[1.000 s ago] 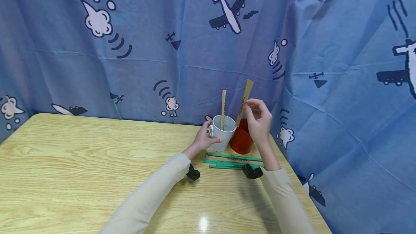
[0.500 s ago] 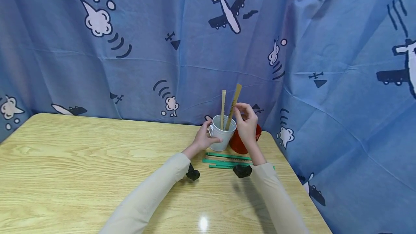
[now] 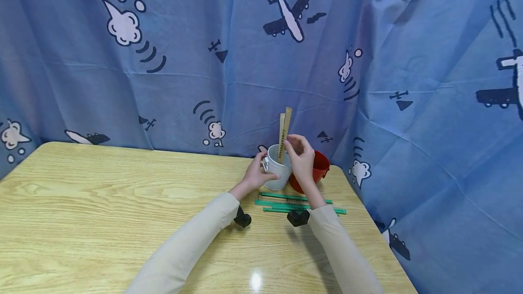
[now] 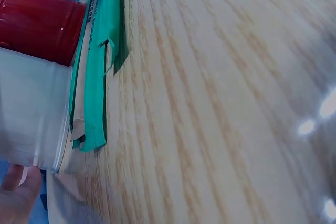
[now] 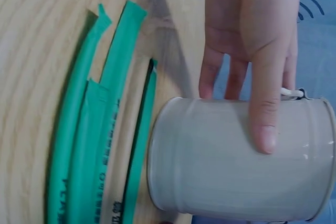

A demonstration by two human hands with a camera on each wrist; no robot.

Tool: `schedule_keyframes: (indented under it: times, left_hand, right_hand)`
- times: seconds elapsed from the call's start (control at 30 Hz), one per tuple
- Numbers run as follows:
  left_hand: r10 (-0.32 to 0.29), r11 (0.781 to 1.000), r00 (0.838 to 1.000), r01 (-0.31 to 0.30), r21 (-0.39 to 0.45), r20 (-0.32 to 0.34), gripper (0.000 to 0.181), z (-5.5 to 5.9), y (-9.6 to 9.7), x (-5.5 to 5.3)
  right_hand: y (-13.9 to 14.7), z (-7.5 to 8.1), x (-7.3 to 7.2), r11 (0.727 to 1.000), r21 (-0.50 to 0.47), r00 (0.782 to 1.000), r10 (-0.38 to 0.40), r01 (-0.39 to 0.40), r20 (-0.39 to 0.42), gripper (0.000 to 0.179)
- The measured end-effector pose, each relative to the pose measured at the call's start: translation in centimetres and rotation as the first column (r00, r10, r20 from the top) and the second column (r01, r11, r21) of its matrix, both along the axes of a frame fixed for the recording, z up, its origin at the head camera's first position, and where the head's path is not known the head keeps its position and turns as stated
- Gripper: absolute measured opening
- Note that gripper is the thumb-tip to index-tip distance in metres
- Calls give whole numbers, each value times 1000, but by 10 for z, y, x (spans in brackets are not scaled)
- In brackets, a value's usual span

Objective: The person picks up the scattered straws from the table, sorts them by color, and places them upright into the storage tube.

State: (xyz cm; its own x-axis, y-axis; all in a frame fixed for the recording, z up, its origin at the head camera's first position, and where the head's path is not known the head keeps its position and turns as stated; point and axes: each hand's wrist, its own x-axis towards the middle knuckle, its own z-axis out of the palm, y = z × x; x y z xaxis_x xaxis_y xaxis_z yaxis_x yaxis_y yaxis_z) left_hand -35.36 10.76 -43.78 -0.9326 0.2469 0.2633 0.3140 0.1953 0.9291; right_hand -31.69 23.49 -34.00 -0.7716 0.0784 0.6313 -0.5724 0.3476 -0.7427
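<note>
In the head view my left hand (image 3: 254, 176) holds a small white metal bucket (image 3: 274, 179) by its left side. The right wrist view shows that hand's thumb pressed on the wall of the white bucket (image 5: 220, 156). My right hand (image 3: 302, 160) is over the bucket's right rim and pinches a slim, tan paper-wrapped stick (image 3: 287, 121) with black print. Its lower end is inside the white bucket. Another tan wrapped stick (image 3: 281, 126) stands in the bucket just left of it. The right hand partly covers a red bucket (image 3: 321, 163) close beside the white one.
Several green-wrapped sticks (image 3: 282, 203) lie in front of the buckets, with a tan one (image 5: 125, 145) among them. The wooden table (image 3: 122, 212) stretches to the left. A blue patterned curtain (image 3: 175, 58) hangs behind and along the right.
The right hand has moved left from over the red bucket, bringing its tan stick into the white bucket and more upright. The left hand has stayed on the white bucket.
</note>
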Motion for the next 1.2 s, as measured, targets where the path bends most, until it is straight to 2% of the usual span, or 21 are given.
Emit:
schedule_keyframes:
  times: [0.27,0.5,0.7,0.87,1.03,1.2]
  left_hand:
    - [-1,1000,1000,1,3,15,83,-1,0,-1]
    - [-4,1000,1000,4,-1,17,83,1,0,1]
    - [1,1000,1000,-1,4,11,83,1,0,1]
    - [4,1000,1000,-4,2,8,82,2,0,3]
    - [0,1000,1000,0,4,14,83,3,0,4]
    - [-2,1000,1000,2,9,15,82,3,-1,4]
  right_hand:
    - [-1,-7,-3,998,54,996,-32,27,87,24]
    - [12,-33,-27,996,67,989,-72,63,131,25]
    - [14,-34,-23,987,96,979,-144,131,146,23]
    - [16,-31,-16,983,114,982,-158,147,99,18]
    - [21,-28,-9,979,156,988,-143,133,57,16]
    - [24,-20,7,975,211,993,-86,67,81,20]
